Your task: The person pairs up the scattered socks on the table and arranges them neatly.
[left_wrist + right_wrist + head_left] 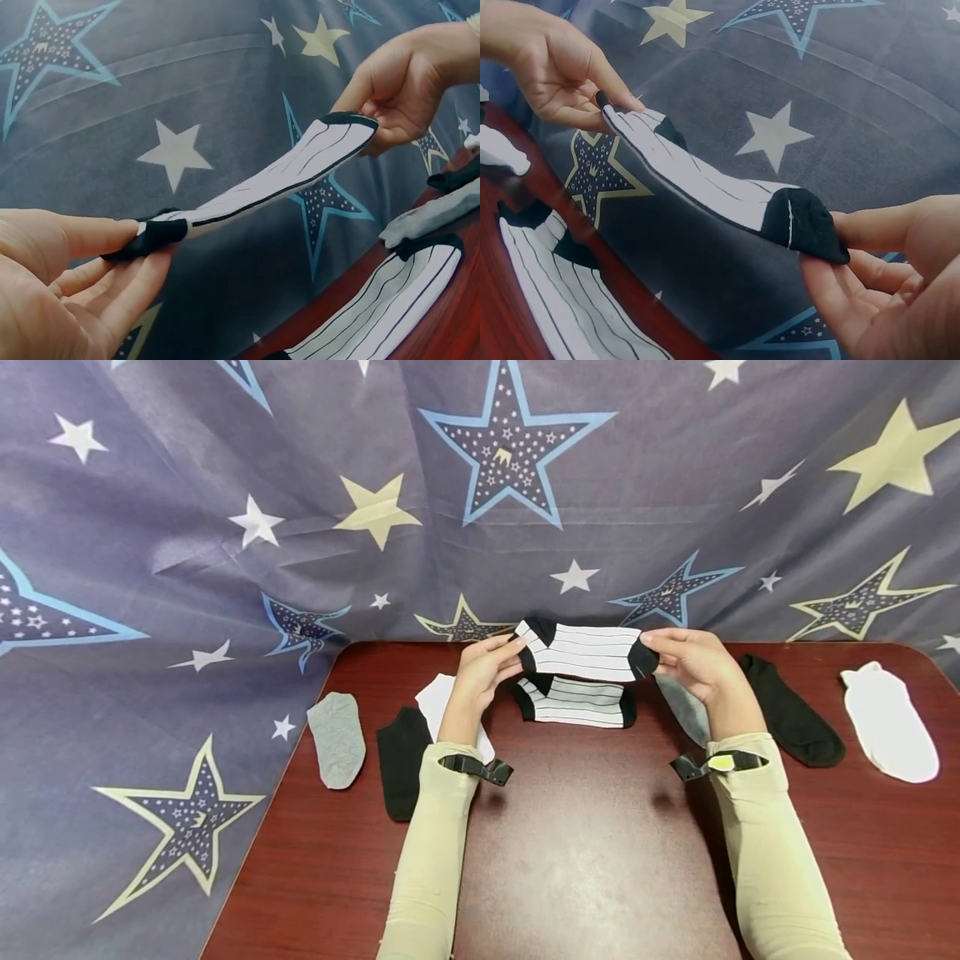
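Observation:
A white sock with thin black stripes and black heel, toe and cuff (588,649) is stretched level between both hands, raised above the table. My left hand (483,672) pinches its cuff end between thumb and fingers. The black toe is pinched by my right hand (693,664); the right wrist view shows that toe (802,225) between thumb and fingertips. Below the held sock, a matching striped sock (577,702) lies flat on the table, and the left wrist view shows it too (382,307).
On the reddish-brown table (585,843), a grey sock (337,741), a black sock (402,764) and a white sock (435,697) lie left. Another grey sock (684,706), a black sock (795,714) and a white sock (891,724) lie right. A star-patterned cloth (300,468) hangs behind.

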`<state>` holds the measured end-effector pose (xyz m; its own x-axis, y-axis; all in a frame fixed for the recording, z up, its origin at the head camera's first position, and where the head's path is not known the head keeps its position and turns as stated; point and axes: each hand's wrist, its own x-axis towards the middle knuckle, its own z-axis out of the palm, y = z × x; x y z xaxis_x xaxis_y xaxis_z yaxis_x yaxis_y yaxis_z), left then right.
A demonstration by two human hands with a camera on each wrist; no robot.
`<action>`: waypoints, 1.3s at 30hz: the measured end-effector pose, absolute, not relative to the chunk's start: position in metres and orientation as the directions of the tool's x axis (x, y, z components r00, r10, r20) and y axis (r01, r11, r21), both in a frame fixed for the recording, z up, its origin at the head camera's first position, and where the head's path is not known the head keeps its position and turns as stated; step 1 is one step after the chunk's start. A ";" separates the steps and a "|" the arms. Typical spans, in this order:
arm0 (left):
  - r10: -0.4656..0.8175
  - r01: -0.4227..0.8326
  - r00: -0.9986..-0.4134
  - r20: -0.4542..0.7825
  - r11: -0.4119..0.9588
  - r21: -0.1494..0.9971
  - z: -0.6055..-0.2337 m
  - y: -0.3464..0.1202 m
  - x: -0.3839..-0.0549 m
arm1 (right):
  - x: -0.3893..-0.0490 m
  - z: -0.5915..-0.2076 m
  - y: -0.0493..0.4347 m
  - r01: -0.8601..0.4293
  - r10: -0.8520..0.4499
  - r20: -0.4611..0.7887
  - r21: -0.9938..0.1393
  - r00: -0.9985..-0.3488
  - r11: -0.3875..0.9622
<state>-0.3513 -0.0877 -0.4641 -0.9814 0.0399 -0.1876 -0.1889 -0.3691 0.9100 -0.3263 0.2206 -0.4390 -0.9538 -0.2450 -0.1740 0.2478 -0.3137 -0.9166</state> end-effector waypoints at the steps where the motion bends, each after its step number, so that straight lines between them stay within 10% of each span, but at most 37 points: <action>1: 0.037 -0.188 -0.982 -0.187 -0.355 0.916 -0.464 -0.088 -0.351 | -0.325 -0.438 0.220 0.239 -0.234 -0.171 -0.922 -0.957 -0.304; 39: 0.069 -0.216 -0.973 -0.221 0.071 0.974 -0.465 -0.098 -0.344 | -0.321 -0.439 0.206 0.215 -0.247 -0.193 -0.974 -0.950 -0.067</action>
<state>-0.3439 -0.0980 -0.4647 -0.9729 0.0691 -0.2205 -0.2157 0.0711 0.9739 -0.3214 0.2057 -0.4392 -0.9497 -0.2470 -0.1925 0.2148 -0.0665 -0.9744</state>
